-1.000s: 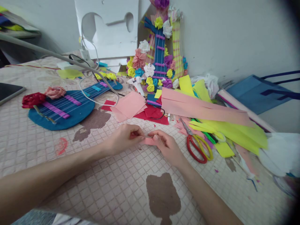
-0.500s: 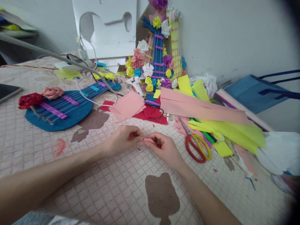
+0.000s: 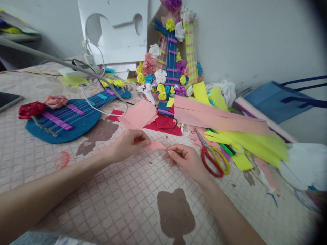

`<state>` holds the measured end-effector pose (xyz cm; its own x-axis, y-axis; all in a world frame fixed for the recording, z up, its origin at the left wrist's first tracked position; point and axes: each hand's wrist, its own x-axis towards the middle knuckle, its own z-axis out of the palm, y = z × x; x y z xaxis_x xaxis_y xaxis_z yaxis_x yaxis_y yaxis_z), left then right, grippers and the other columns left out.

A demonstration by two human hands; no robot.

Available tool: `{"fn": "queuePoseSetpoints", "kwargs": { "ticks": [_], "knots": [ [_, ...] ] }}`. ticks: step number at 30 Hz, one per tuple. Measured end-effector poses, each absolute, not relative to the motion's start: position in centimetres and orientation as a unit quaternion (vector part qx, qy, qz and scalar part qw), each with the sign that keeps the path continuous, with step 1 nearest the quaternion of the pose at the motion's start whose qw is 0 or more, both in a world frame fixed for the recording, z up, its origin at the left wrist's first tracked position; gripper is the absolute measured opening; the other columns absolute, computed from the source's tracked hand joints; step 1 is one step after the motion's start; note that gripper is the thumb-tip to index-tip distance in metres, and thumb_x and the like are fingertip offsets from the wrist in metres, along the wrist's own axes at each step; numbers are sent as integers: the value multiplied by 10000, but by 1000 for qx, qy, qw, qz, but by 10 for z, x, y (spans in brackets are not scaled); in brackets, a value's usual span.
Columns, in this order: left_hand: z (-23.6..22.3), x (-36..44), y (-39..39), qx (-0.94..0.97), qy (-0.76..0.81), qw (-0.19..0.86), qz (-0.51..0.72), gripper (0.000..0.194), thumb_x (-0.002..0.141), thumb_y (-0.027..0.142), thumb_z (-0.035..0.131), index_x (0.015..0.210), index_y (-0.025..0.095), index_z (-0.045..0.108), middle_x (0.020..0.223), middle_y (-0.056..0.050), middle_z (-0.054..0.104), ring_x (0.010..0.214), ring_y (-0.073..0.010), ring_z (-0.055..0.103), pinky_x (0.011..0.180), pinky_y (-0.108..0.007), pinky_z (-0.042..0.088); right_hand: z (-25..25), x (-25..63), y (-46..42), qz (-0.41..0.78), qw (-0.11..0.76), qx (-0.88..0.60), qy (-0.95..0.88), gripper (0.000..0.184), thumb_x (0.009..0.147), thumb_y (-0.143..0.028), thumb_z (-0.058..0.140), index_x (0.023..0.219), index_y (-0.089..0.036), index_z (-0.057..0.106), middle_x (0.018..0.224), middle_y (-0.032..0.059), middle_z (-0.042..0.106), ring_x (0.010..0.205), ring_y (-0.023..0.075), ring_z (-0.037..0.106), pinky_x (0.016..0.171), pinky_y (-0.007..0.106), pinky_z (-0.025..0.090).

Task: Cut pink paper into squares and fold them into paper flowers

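Note:
A small piece of pink crepe paper point(image 3: 155, 145) is stretched between my two hands above the tablecloth. My left hand point(image 3: 129, 144) pinches its left end between thumb and curled fingers. At the right tip, the thumb and forefinger of my right hand point(image 3: 185, 158) come together on the paper's corner, the other fingers bent below. Just behind my left hand lies a stack of pink paper squares point(image 3: 140, 114). Scissors with red and yellow handles point(image 3: 213, 160) rest to the right of my right hand.
A blue paper guitar point(image 3: 68, 119) with paper roses lies at the left, a white cable point(image 3: 102, 110) looping over it. Behind the stack stands a glue gun point(image 3: 146, 91). Pink strips point(image 3: 217, 117) and yellow crepe paper point(image 3: 260, 144) spread at the right. Flower-covered guitars point(image 3: 171, 61) lean on the wall.
My hands have moved apart, the left one left and slightly up, the right one slightly right. More of the pink paper now shows between them.

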<state>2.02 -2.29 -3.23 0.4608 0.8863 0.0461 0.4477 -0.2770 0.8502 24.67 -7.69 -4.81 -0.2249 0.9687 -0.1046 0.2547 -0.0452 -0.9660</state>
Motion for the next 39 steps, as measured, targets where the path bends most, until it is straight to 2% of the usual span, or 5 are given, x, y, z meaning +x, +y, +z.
{"fn": "queuePoseSetpoints", "kwargs": {
  "ticks": [3,18,25,36,39],
  "knots": [
    [-30,21,-24,750,434,421,268,188,787,291,545,737,135,637,670,-12,650,600,-104,549,568,-214,431,-46,242,-78,489,352,-523,-603,348,722,-303,702,1039,-204,596,907,31,678,587,95,574,564,249,484],
    [-29,23,-27,747,426,444,253,221,784,327,547,734,133,638,648,-8,623,601,-105,534,563,-209,421,-43,238,-82,484,323,-537,-611,225,854,-351,563,768,-161,650,548,-11,606,393,68,477,400,203,331],
    [-27,26,-34,745,425,451,248,199,785,309,550,755,137,645,718,-17,662,656,-118,569,610,-219,428,-37,231,-84,396,342,-525,-671,334,733,-358,710,1017,-201,627,939,31,658,739,136,568,609,244,437],
    [-22,24,-32,729,417,490,233,480,917,455,315,856,136,669,882,-46,697,822,-166,612,750,-268,452,-41,229,-83,408,371,-537,-639,184,850,-311,564,728,-176,591,628,-26,511,587,105,432,541,235,336],
    [-23,22,-31,720,411,524,197,428,860,489,450,848,126,676,812,-50,709,740,-166,625,646,-246,456,-43,230,-82,415,373,-537,-633,187,842,-319,572,727,-173,594,627,-24,514,581,106,430,539,237,333]
  ]
}}
